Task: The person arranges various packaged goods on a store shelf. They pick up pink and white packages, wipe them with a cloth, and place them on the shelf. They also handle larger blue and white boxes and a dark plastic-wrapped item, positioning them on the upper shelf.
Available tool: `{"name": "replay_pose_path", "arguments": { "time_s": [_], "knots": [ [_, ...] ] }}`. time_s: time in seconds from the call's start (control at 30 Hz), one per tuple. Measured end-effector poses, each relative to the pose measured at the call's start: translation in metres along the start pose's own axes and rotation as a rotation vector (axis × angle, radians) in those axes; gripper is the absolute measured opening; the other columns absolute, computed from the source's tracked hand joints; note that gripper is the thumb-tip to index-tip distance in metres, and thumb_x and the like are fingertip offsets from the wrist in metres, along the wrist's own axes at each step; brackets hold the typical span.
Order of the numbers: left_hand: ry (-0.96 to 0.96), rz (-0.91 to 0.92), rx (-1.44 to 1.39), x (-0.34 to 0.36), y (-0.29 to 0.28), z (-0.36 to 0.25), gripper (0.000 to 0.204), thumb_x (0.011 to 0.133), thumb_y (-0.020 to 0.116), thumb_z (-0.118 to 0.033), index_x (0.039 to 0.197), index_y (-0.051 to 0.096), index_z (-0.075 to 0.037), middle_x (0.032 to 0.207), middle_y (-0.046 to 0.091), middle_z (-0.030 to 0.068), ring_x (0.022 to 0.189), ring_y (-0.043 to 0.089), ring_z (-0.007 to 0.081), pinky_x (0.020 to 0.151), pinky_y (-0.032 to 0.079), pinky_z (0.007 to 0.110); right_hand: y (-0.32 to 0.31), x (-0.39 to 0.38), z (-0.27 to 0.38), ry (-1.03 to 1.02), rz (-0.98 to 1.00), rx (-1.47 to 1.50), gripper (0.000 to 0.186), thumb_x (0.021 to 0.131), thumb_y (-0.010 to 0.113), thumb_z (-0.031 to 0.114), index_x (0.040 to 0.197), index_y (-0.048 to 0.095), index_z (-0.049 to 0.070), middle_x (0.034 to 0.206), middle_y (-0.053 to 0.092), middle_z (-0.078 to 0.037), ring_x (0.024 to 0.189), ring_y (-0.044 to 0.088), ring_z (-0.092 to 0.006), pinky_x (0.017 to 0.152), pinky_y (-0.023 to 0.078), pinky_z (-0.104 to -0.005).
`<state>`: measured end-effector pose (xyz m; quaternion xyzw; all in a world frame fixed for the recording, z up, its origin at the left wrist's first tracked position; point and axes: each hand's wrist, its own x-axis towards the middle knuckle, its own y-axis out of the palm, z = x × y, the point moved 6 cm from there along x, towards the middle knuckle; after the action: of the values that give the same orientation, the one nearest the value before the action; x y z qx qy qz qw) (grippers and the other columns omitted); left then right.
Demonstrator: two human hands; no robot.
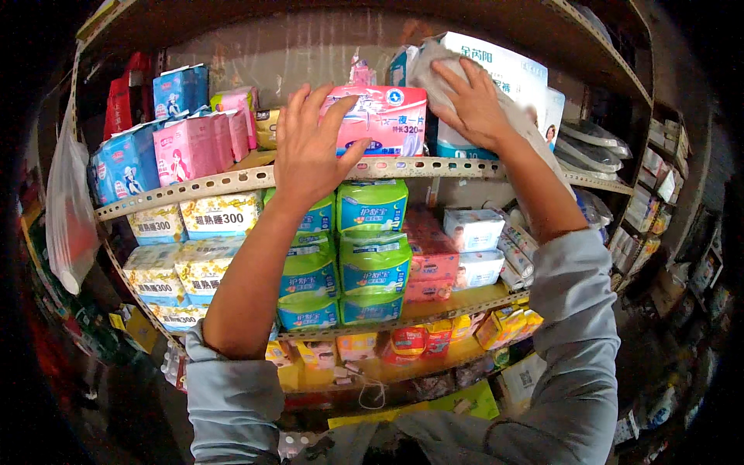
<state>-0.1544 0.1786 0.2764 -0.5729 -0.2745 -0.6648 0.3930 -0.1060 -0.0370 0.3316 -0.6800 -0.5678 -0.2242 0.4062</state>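
On the upper shelf a pink package of sanitary pads [391, 124] stands between my hands. My left hand [312, 143] has its fingers spread over the package's left end, thumb across its front. To the right, my right hand [477, 105] presses a grey cloth [428, 66] against a large white and teal package [515, 74]. The cloth's other end hangs down behind my right forearm. Behind the pink package a small pink object [362, 72] shows only its top.
Blue packs [128, 163] and pink packs [186, 149] stand at the upper left. A perforated metal shelf edge [403, 167] runs below my hands. Green packs [372, 267] and white packs [221, 213] are stacked underneath. A plastic bag [70, 201] hangs at the left post.
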Motion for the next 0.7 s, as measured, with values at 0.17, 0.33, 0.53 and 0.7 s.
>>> {"name": "replay_pose_path", "arguments": {
  "time_s": [0.17, 0.33, 0.53, 0.7],
  "knots": [
    [-0.02, 0.036, 0.016, 0.003, 0.0, -0.001, 0.051, 0.067, 0.068, -0.03, 0.113, 0.051, -0.015, 0.122, 0.041, 0.0103, 0.119, 0.032, 0.0325, 0.096, 0.025, 0.05, -0.01, -0.05, 0.002, -0.182, 0.238, 0.364, 0.048, 0.085, 0.043, 0.032, 0.128, 0.037, 0.013, 0.134, 0.033, -0.01, 0.124, 0.023, -0.0354, 0.102, 0.019, -0.0444],
    [-0.015, 0.085, 0.1, 0.003, 0.0, 0.0, 0.05, 0.069, 0.066, -0.029, 0.114, 0.05, -0.015, 0.123, 0.04, 0.0107, 0.119, 0.031, 0.0331, 0.098, 0.025, 0.047, -0.013, -0.072, -0.019, -0.248, 0.404, 0.482, 0.048, 0.084, 0.045, 0.031, 0.128, 0.039, 0.013, 0.134, 0.034, -0.009, 0.127, 0.022, -0.0324, 0.104, 0.019, -0.041],
    [-0.009, 0.126, 0.168, 0.006, 0.009, -0.011, 0.05, 0.071, 0.063, -0.028, 0.116, 0.047, -0.012, 0.126, 0.038, 0.0138, 0.121, 0.03, 0.0344, 0.099, 0.025, 0.044, -0.001, -0.084, -0.136, -0.007, -0.104, 0.151, 0.05, 0.08, 0.052, 0.02, 0.128, 0.038, 0.017, 0.134, 0.032, -0.013, 0.124, 0.027, -0.0345, 0.101, 0.025, -0.0408],
    [0.028, 0.114, 0.207, 0.006, 0.008, -0.008, 0.046, 0.074, 0.061, -0.031, 0.115, 0.049, -0.013, 0.125, 0.039, 0.0141, 0.12, 0.031, 0.035, 0.099, 0.026, 0.044, 0.022, -0.095, -0.145, 0.17, -0.312, 0.161, 0.054, 0.078, 0.055, 0.017, 0.128, 0.036, 0.01, 0.134, 0.029, -0.018, 0.121, 0.028, -0.0385, 0.102, 0.021, -0.0416]
  ]
}}
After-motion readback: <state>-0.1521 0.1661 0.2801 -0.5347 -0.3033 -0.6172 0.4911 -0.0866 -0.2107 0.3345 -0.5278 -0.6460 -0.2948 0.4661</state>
